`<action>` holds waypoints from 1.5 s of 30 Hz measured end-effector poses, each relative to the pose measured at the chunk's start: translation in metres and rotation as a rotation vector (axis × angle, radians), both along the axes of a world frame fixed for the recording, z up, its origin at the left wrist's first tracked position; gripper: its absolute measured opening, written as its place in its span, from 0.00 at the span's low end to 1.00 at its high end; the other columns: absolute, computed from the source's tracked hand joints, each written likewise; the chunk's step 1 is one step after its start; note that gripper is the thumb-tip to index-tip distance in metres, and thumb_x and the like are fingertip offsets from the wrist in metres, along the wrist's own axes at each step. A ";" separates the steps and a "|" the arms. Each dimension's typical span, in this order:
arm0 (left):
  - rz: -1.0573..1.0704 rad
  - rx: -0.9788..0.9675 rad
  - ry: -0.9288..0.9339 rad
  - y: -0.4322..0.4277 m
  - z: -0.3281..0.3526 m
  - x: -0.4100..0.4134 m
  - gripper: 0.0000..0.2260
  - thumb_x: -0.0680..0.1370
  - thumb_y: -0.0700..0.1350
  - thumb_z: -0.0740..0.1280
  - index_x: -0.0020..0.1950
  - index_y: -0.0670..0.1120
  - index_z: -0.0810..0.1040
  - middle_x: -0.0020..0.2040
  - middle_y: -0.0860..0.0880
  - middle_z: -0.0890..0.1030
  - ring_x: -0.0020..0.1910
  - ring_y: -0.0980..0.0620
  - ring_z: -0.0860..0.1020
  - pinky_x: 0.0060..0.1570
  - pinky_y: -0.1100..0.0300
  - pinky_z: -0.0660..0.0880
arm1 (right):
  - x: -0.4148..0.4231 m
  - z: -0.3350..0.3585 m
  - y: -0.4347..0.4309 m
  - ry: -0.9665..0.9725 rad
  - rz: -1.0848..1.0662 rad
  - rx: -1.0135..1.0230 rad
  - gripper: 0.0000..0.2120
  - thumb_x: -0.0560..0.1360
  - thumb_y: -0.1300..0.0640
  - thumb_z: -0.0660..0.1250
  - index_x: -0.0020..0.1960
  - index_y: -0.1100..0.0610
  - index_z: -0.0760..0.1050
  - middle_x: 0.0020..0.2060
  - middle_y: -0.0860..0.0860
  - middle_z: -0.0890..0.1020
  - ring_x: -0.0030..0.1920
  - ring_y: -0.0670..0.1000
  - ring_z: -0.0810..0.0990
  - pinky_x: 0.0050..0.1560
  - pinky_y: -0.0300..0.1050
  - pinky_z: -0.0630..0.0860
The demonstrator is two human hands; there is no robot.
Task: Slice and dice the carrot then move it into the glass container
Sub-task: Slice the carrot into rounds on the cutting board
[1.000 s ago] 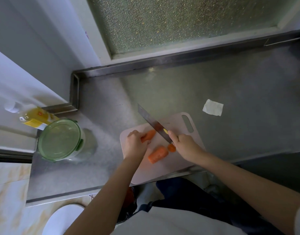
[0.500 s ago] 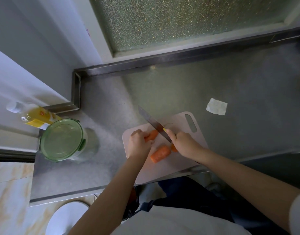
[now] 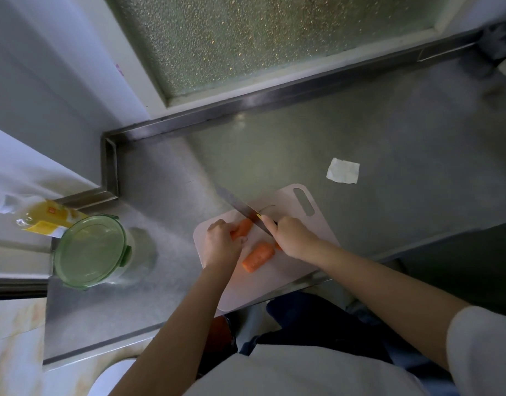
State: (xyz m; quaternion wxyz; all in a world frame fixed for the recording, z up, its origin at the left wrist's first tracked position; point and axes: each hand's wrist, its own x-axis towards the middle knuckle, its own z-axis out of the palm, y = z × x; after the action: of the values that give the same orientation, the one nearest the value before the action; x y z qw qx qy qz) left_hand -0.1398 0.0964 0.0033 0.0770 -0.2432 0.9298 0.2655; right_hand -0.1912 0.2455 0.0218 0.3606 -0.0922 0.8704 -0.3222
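Dim window daylight, soft wide-angle edges.

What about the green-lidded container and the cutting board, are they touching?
Apart. The head view shows bare steel counter between the container and the cutting board.

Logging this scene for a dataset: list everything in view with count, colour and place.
cutting board: 1, pale pink, counter's near edge
held carrot piece: 1, orange, on board under left hand
loose carrot piece: 1, orange, mid-board
small carrot bit: 1, orange, beside right hand
knife: 1, steel blade, across board
glass container: 1, clear, green lid on, counter's left
bottle: 1, yellow, far left, beyond container
paper scrap: 1, white, counter beyond board
counter: 1, grey steel
left hand: 1, holds carrot piece
right hand: 1, grips knife
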 end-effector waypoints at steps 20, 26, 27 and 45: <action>0.019 -0.103 -0.036 0.004 0.002 -0.006 0.12 0.74 0.44 0.69 0.57 0.47 0.80 0.54 0.48 0.79 0.52 0.50 0.76 0.48 0.67 0.64 | 0.004 0.000 0.016 -0.018 0.009 0.011 0.30 0.82 0.41 0.45 0.28 0.58 0.63 0.27 0.53 0.69 0.32 0.52 0.70 0.34 0.43 0.64; -0.111 -0.139 -0.094 0.001 0.001 -0.009 0.15 0.74 0.44 0.67 0.61 0.46 0.76 0.56 0.47 0.77 0.56 0.47 0.75 0.52 0.61 0.69 | -0.015 0.007 0.035 -0.110 -0.098 -0.036 0.30 0.79 0.34 0.47 0.31 0.57 0.64 0.27 0.54 0.70 0.25 0.52 0.69 0.26 0.39 0.65; -0.128 -0.114 -0.111 0.001 0.002 -0.010 0.18 0.74 0.44 0.67 0.64 0.47 0.74 0.59 0.47 0.76 0.58 0.48 0.74 0.55 0.59 0.69 | -0.018 0.008 0.038 -0.112 -0.117 -0.040 0.30 0.78 0.34 0.47 0.31 0.56 0.63 0.27 0.54 0.69 0.24 0.52 0.68 0.25 0.38 0.64; -0.246 -0.113 -0.108 0.025 -0.016 -0.052 0.07 0.81 0.44 0.59 0.53 0.43 0.74 0.53 0.45 0.76 0.57 0.45 0.68 0.57 0.55 0.62 | -0.032 -0.007 0.062 -0.029 -0.320 -0.068 0.29 0.80 0.39 0.48 0.29 0.56 0.63 0.27 0.53 0.69 0.32 0.55 0.69 0.37 0.44 0.65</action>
State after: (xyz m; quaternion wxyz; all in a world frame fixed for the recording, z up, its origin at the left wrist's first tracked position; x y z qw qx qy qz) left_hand -0.1921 0.1215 -0.0127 0.1450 -0.1453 0.9604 0.1881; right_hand -0.2232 0.3073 0.0151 0.3138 0.0403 0.8573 -0.4061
